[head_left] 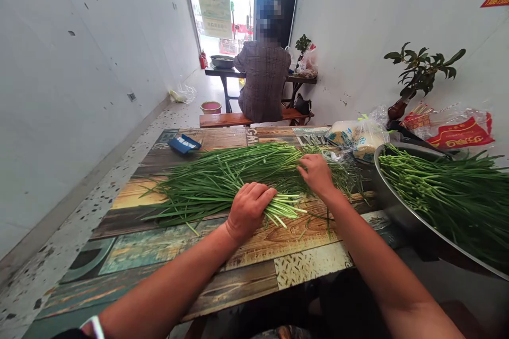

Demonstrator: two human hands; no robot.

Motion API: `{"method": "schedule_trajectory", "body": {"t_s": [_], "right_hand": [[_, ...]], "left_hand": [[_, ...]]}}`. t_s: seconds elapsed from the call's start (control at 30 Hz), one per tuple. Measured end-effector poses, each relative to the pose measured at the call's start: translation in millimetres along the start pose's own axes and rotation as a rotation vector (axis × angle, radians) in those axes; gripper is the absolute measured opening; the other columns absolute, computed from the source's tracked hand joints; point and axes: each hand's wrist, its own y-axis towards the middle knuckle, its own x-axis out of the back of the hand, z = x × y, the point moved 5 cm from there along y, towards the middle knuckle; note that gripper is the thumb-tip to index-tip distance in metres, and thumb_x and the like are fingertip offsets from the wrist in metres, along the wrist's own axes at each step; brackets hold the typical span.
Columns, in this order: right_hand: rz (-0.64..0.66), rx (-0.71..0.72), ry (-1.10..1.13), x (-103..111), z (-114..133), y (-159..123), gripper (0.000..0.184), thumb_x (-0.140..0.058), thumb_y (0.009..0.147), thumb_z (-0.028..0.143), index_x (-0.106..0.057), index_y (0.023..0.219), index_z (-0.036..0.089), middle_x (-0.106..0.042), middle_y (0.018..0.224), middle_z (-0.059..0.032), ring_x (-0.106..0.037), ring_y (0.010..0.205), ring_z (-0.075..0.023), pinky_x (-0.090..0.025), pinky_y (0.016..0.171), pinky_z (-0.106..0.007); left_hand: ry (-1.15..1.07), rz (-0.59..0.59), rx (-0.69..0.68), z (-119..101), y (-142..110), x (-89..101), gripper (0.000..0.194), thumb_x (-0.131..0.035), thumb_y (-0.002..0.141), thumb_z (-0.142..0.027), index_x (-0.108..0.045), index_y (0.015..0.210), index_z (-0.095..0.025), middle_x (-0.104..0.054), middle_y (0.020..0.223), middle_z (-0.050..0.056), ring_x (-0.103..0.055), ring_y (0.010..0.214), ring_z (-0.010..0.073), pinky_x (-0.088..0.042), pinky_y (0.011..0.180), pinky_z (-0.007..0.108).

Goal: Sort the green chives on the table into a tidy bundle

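A long pile of green chive stalks [222, 172] lies across the patterned wooden table [167, 254]. My left hand [248, 209] is closed round a bunch of these stalks near their pale cut ends, which stick out to its right. My right hand [316, 172] rests further back on the pile with its fingers curled down into the stalks. A large metal basin [393, 206] at the right holds more chive stalks [449, 196].
A blue box [183, 143] lies at the table's far left. Plastic bags [360, 135] and a red packet [461, 132] sit behind the basin, beside a potted plant [421, 71]. A person [264, 79] sits on a bench [238, 118] beyond, back turned. White walls flank both sides.
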Motion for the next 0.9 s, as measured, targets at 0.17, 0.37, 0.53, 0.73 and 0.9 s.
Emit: {"method": "schedule_trajectory", "body": {"t_s": [0.17, 0.37, 0.53, 0.73, 0.9], "right_hand": [[-0.092, 0.074, 0.176, 9.3, 12.0, -4.7, 0.015, -0.055, 0.082, 0.019, -0.069, 0.079, 0.018, -0.067, 0.095, -0.0095, -0.054, 0.097, -0.0236, -0.043, 0.087, -0.039], [0.116, -0.063, 0.828, 22.3, 33.8, -35.1, 0.013, -0.061, 0.081, 0.029, -0.067, 0.086, 0.019, -0.069, 0.085, -0.0037, -0.063, 0.077, -0.0152, -0.05, 0.073, -0.029], [0.226, -0.25, 1.219, 14.8, 42.2, -48.4, 0.015, -0.07, 0.073, 0.032, -0.068, 0.078, 0.018, -0.07, 0.071, -0.0012, -0.065, 0.065, -0.0138, -0.052, 0.066, -0.028], [0.174, -0.361, 1.345, 4.6, 38.3, -46.7, 0.021, -0.073, 0.069, 0.037, -0.068, 0.073, 0.017, -0.069, 0.065, -0.001, -0.063, 0.059, -0.0126, -0.051, 0.063, -0.027], [0.121, -0.393, 1.349, -0.5, 33.0, -45.9, 0.029, -0.065, 0.076, 0.042, -0.069, 0.09, 0.017, -0.069, 0.073, -0.002, -0.061, 0.062, -0.0109, -0.049, 0.063, -0.025]], "left_hand": [[-0.007, -0.004, -0.014, 0.6, -3.3, -3.8, 0.025, -0.039, 0.091, -0.021, -0.061, 0.102, -0.015, -0.061, 0.083, 0.007, -0.053, 0.073, 0.018, -0.045, 0.066, 0.031], [-0.075, -0.058, 0.007, 3.3, -5.7, -5.9, 0.033, -0.043, 0.09, -0.016, -0.053, 0.121, -0.015, -0.062, 0.11, 0.012, -0.057, 0.092, 0.0205, -0.048, 0.082, 0.036], [-0.157, -0.101, -0.048, 0.6, -4.5, -2.3, 0.038, -0.048, 0.09, -0.018, -0.048, 0.127, -0.016, -0.064, 0.116, 0.011, -0.058, 0.095, 0.0205, -0.047, 0.082, 0.036], [-0.196, -0.112, -0.033, -1.8, -2.9, 1.0, 0.024, -0.048, 0.09, -0.02, -0.059, 0.111, -0.015, -0.069, 0.089, 0.007, -0.057, 0.074, 0.0163, -0.046, 0.07, 0.032], [-0.187, -0.113, 0.006, -0.7, -2.2, 0.4, 0.019, -0.049, 0.09, -0.021, -0.061, 0.103, -0.016, -0.068, 0.087, 0.008, -0.056, 0.074, 0.0166, -0.045, 0.069, 0.031]]}}
